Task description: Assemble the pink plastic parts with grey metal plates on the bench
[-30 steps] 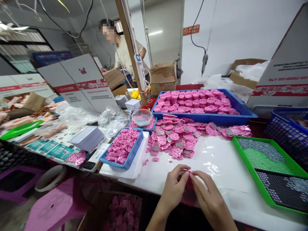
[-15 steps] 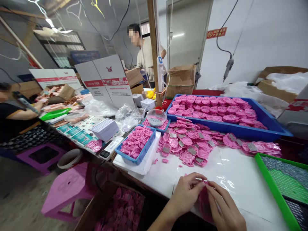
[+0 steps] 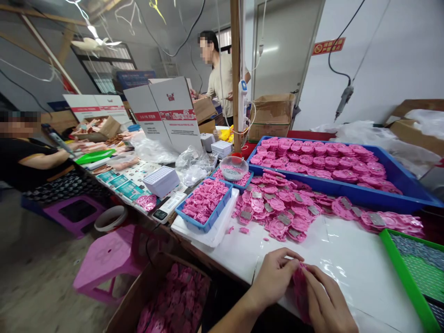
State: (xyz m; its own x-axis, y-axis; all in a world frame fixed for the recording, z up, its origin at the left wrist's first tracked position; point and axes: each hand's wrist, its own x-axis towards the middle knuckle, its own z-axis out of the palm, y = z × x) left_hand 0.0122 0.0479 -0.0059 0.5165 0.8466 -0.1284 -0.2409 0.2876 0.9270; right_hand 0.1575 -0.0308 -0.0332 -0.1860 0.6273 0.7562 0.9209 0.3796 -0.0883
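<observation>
Both hands hold one pink plastic part (image 3: 301, 296) on edge above the front of the white table (image 3: 360, 268). My left hand (image 3: 277, 275) pinches its top edge between thumb and fingers. On the other side, my right hand (image 3: 326, 296) is closed round it, covering much of its face. A heap of similar pink plastic parts (image 3: 277, 208), some with grey metal plates, lies just beyond the hands. Left of the heap, a blue tray (image 3: 208, 226) holds small pink pieces. A clear bowl (image 3: 234, 167) with small metal bits sits on another small blue tray.
A large blue bin (image 3: 333, 185) with stacked pink parts stands behind the heap. To the right is a green tray (image 3: 404, 273) of small metal pieces. An electric screwdriver (image 3: 344, 101) hangs overhead. Below left, a carton (image 3: 138, 291) holds pink parts. Two people work farther back.
The view has swung left, so the surroundings sit farther right. My hands stay together on the pink part, and more of its top edge shows between them.
</observation>
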